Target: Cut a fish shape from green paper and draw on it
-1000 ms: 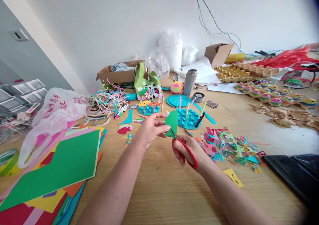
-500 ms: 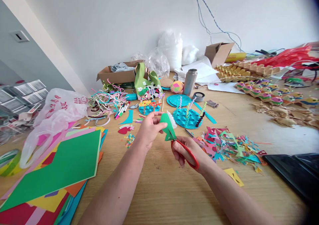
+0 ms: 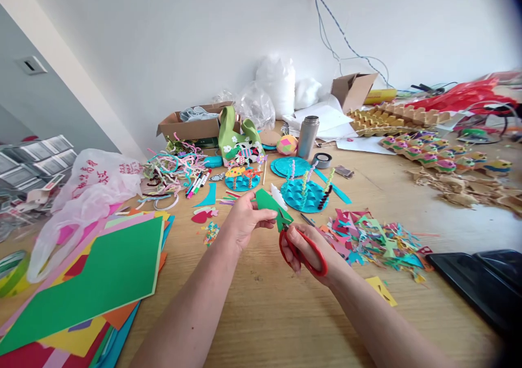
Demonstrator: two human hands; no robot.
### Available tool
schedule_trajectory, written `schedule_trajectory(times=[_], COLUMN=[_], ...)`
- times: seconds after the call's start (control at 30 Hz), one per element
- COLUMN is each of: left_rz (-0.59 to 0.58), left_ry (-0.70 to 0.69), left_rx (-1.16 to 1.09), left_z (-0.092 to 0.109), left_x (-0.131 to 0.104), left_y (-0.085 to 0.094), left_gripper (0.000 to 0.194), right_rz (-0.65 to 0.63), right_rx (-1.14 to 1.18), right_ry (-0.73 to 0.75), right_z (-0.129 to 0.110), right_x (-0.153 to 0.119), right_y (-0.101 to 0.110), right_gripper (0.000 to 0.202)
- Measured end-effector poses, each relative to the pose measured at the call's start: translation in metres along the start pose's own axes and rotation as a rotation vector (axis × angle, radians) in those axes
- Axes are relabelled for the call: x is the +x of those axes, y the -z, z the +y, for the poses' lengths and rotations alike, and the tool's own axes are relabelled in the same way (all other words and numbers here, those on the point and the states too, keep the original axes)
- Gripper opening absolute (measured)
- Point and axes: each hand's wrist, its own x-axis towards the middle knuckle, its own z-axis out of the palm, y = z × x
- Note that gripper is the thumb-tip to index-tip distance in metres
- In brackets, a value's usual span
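Observation:
Between the thumb and fingers of my left hand (image 3: 247,221) is a small piece of green paper (image 3: 267,205), held up over the table. My right hand (image 3: 304,248) is closed round the red handles of a pair of scissors (image 3: 316,259). The scissor blades meet the lower right end of the green paper, and a slit shows there. Just behind the paper is a white cut-out shape (image 3: 278,197). Beyond it stands a blue bumpy disc (image 3: 299,197) with twisted pipe cleaners upright on it.
Coloured paper sheets (image 3: 110,270) are stacked at the left. Paper scraps (image 3: 379,240) lie in a heap at the right, near a black tray-like object (image 3: 460,281). A metal flask (image 3: 309,137), a green bag (image 3: 240,139) and painted egg cartons (image 3: 440,150) stand farther back.
The green paper has turned in my left hand and now slants down to the right. The scissor handles have spread wider apart. The view has shifted slightly.

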Motion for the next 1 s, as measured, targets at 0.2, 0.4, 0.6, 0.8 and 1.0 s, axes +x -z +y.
schedule_trajectory(times=[0.2, 0.4, 0.6, 0.8, 1.0], left_rz=[0.007, 0.042, 0.041, 0.031, 0.012], left_ry=[0.04, 0.025, -0.002, -0.024, -0.014], left_rx=[-0.009, 0.018, 0.017, 0.016, 0.035], left_z=[0.0012, 0.0012, 0.0021, 0.0013, 0.0018], left_x=[-0.0038, -0.0044, -0.0042, -0.005, -0.0032], left_y=[-0.004, -0.0058, -0.0064, -0.0064, -0.0055], left_gripper=[0.052, 0.051, 0.051, 0.052, 0.053], right_rz=[0.002, 0.008, 0.018, 0.031, 0.028], right_rx=[0.009, -0.036, -0.063, -0.111, -0.139], right_ry=[0.037, 0.051, 0.057, 0.04, 0.03], right_z=[-0.0009, -0.0016, -0.0042, -0.006, -0.0084], right_x=[0.0011, 0.0001, 0.0003, -0.0001, -0.0015], right_y=[-0.0005, -0.0002, 0.0, 0.0002, 0.0002], right_gripper=[0.058, 0.057, 0.058, 0.058, 0.059])
